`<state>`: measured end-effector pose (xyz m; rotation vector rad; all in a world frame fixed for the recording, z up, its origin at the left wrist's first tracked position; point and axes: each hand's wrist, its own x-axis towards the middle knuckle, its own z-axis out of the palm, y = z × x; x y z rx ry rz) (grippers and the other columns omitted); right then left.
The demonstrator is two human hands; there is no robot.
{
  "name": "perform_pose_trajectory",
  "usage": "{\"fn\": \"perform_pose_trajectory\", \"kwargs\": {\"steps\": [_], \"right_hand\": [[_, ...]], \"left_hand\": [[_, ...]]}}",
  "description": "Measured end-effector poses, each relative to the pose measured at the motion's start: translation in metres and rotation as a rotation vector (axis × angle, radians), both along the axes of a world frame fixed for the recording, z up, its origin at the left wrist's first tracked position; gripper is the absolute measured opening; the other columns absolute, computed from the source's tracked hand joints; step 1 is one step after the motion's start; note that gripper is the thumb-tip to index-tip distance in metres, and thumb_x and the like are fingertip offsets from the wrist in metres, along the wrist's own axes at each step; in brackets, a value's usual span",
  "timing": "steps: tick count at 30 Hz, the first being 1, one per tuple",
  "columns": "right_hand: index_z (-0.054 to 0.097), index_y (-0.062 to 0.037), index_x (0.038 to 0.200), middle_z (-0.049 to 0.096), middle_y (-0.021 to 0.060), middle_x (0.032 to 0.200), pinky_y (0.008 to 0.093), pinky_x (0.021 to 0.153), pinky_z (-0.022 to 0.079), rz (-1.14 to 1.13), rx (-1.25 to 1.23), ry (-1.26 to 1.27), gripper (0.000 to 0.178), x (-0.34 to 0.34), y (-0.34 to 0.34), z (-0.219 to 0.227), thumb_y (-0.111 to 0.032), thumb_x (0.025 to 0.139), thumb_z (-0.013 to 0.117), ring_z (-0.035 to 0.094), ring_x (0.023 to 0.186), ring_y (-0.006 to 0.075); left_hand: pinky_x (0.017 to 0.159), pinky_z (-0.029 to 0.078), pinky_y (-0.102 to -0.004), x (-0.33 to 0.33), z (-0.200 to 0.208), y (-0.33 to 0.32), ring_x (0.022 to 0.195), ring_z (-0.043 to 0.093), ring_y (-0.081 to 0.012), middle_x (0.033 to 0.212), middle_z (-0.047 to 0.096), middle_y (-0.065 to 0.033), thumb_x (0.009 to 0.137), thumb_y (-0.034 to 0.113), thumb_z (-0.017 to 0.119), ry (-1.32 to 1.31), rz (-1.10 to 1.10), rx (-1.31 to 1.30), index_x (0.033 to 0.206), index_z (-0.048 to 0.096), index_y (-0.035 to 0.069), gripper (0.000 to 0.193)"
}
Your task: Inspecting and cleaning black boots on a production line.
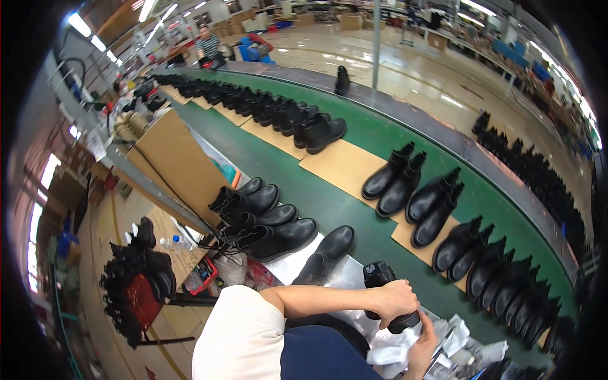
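Note:
A black ankle boot (pixel 379 276) is gripped by my left hand (pixel 398 299), its fingers wrapped over the boot's middle. The boot's shaft points away from me and its toe towards me. My right hand (pixel 423 345) is at the toe end, a finger stretched along the boot; its other fingers are partly hidden. A crumpled white cloth or paper (pixel 389 351) lies beside that hand, and I cannot tell whether the hand touches it. Left of the held boot, a single black boot (pixel 332 246) lies on a silvery sheet (pixel 301 254).
More black boots (pixel 278 237) lie to the left, beside a cardboard sheet (pixel 168 158). Across the green conveyor belt (pixel 272 158), boots stand in rows on tan boards (pixel 345 166). White scraps (pixel 453 335) pile up at right. A loaded boot rack (pixel 139 301) stands left. A person (pixel 208 45) is far off.

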<state>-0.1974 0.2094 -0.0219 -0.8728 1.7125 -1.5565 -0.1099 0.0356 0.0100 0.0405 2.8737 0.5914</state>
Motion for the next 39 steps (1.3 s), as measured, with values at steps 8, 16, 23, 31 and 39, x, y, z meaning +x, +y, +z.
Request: {"fn": "perform_pose_trajectory", "kwargs": {"steps": [8, 16, 23, 31, 39], "right_hand": [[0.057, 0.0054, 0.109, 0.059, 0.0098, 0.104, 0.0314, 0.089, 0.044, 0.036, 0.053, -0.066, 0.047, -0.011, -0.003, 0.001, 0.002, 0.067, 0.077, 0.055, 0.097, 0.0180], [0.064, 0.0045, 0.104, 0.065, 0.0098, 0.088, 0.0288, 0.084, 0.046, 0.068, 0.175, -0.090, 0.039, -0.031, -0.002, -0.006, 0.009, 0.075, 0.039, 0.059, 0.083, 0.0199], [0.052, 0.0049, 0.118, 0.053, 0.0146, 0.117, 0.0322, 0.096, 0.039, 0.134, 0.113, -0.005, 0.048, -0.005, -0.010, 0.015, 0.009, 0.072, 0.064, 0.048, 0.110, 0.0212], [0.062, 0.0032, 0.104, 0.063, 0.0106, 0.100, 0.0287, 0.089, 0.042, 0.201, 0.207, -0.128, 0.029, -0.072, 0.003, -0.054, 0.002, 0.081, 0.046, 0.056, 0.096, 0.0176], [0.060, 0.0024, 0.112, 0.063, 0.0203, 0.108, 0.0369, 0.087, 0.045, 0.205, 0.768, 0.422, 0.039, -0.086, 0.003, -0.047, -0.003, 0.079, 0.041, 0.060, 0.099, 0.0280]], "left_hand": [[0.075, 0.044, -0.0372, -0.001, -0.001, 0.004, 0.076, 0.065, -0.0274, 0.076, 0.066, -0.0085, 0.032, 0.030, 0.086, 0.005, -0.013, -0.040, 0.082, 0.062, 0.005, 0.061], [0.065, 0.046, -0.0345, 0.001, -0.005, 0.001, 0.071, 0.065, -0.0262, 0.070, 0.066, -0.0072, 0.028, 0.031, 0.086, 0.122, -0.011, -0.033, 0.072, 0.066, 0.007, 0.054], [0.075, 0.043, -0.0356, 0.002, -0.009, -0.008, 0.075, 0.064, -0.0277, 0.075, 0.065, -0.0084, 0.029, 0.029, 0.086, -0.011, 0.057, 0.033, 0.083, 0.062, 0.004, 0.064], [0.061, 0.046, -0.0347, 0.004, -0.014, 0.001, 0.067, 0.065, -0.0255, 0.067, 0.066, -0.0069, 0.027, 0.030, 0.086, 0.180, 0.008, -0.003, 0.070, 0.065, 0.007, 0.053], [0.075, 0.043, -0.0372, 0.008, -0.009, -0.001, 0.079, 0.064, -0.0254, 0.081, 0.065, -0.0061, 0.031, 0.031, 0.087, 0.034, 0.045, 0.036, 0.086, 0.061, 0.005, 0.066]]}}
